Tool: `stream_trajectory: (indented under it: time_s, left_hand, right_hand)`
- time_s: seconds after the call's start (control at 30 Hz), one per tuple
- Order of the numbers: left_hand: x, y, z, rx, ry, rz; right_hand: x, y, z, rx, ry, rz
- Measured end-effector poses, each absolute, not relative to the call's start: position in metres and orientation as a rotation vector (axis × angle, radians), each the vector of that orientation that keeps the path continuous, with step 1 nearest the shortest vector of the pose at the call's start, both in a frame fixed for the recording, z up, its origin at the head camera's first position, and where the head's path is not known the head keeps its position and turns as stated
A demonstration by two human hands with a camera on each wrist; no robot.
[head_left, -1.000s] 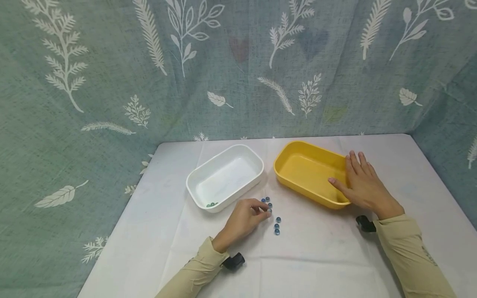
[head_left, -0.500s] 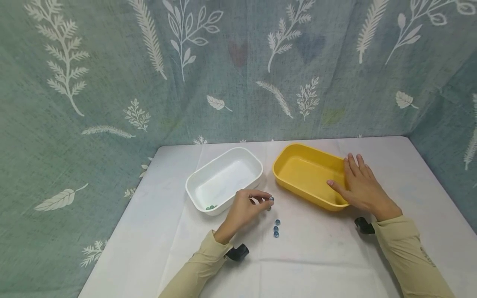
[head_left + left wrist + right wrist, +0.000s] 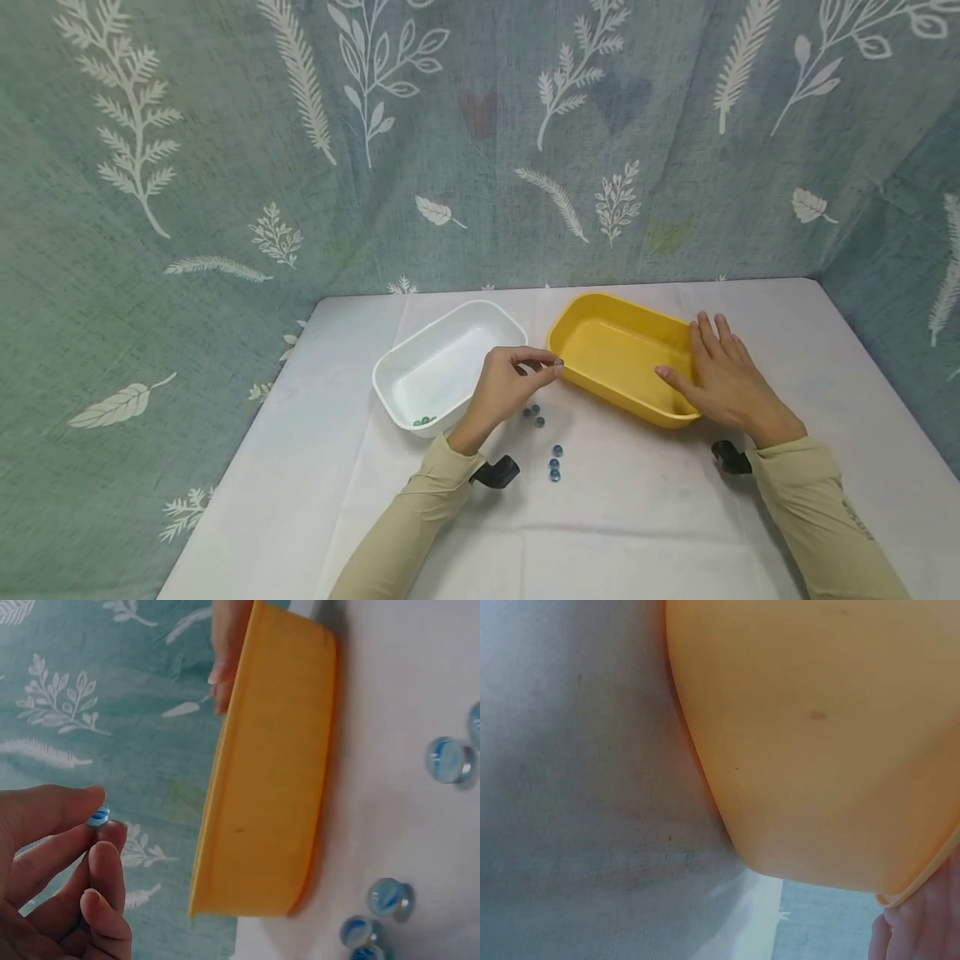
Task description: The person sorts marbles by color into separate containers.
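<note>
In the head view my left hand [image 3: 504,387] pinches a clear glass marble with blue inside between thumb and fingertips. The left wrist view shows that marble [image 3: 98,817] up close. It is held near the left front rim of the yellow plastic tray [image 3: 611,392]. My right hand [image 3: 731,383] rests on the right end of that tray, fingers straight over the rim and thumb on the inner side. Several blue glass marbles [image 3: 557,451] lie on the white cloth in two small groups below the left hand. The right wrist view shows mostly the tray's outer wall [image 3: 817,765].
A white tray [image 3: 386,371] stands to the left, with a few green marbles [image 3: 423,421] in its near corner; my left hand partly covers its right side. Behind the table hangs a green leaf-patterned curtain [image 3: 480,208].
My left hand has picked a marble from the upper group, lifted it and carried it up and right toward the yellow tray. The right hand stays on the tray.
</note>
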State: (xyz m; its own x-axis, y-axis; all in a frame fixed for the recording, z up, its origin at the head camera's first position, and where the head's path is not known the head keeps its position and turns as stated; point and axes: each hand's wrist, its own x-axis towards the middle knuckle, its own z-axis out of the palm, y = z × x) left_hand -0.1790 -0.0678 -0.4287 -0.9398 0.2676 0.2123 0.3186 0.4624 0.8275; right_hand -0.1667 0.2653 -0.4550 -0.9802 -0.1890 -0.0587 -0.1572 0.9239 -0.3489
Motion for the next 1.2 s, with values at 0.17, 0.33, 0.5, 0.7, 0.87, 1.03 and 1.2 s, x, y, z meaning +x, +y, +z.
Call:
stream_trajectory:
  time_s: [0.17,0.33,0.5,0.7,0.87,1.03,1.2]
  left_hand:
    - [-0.190,-0.059,-0.424,-0.559,-2.609,-1.566]
    - [-0.199,-0.049,-0.420,-0.604,-2.579,-1.632]
    - [-0.207,-0.042,-0.419,-0.593,-2.559,-1.683]
    - [-0.216,-0.033,-0.419,-0.555,-2.586,-1.700]
    - [-0.223,-0.026,-0.420,-0.540,-2.594,-1.713]
    - [-0.232,-0.021,-0.421,-0.513,-2.598,-1.723]
    - [-0.240,-0.017,-0.423,-0.513,-2.610,-1.724]
  right_hand:
    - [-0.167,0.265,-0.454,-0.276,2.991,-0.521]
    - [-0.165,0.268,-0.453,-0.278,2.985,-0.514]
    - [-0.165,0.268,-0.452,-0.282,2.986,-0.514]
    - [-0.166,0.268,-0.453,-0.282,2.993,-0.519]
    - [-0.166,0.267,-0.454,-0.282,2.998,-0.522]
    - [-0.167,0.267,-0.453,-0.278,2.996,-0.523]
    - [-0.167,0.264,-0.454,-0.270,2.995,-0.524]
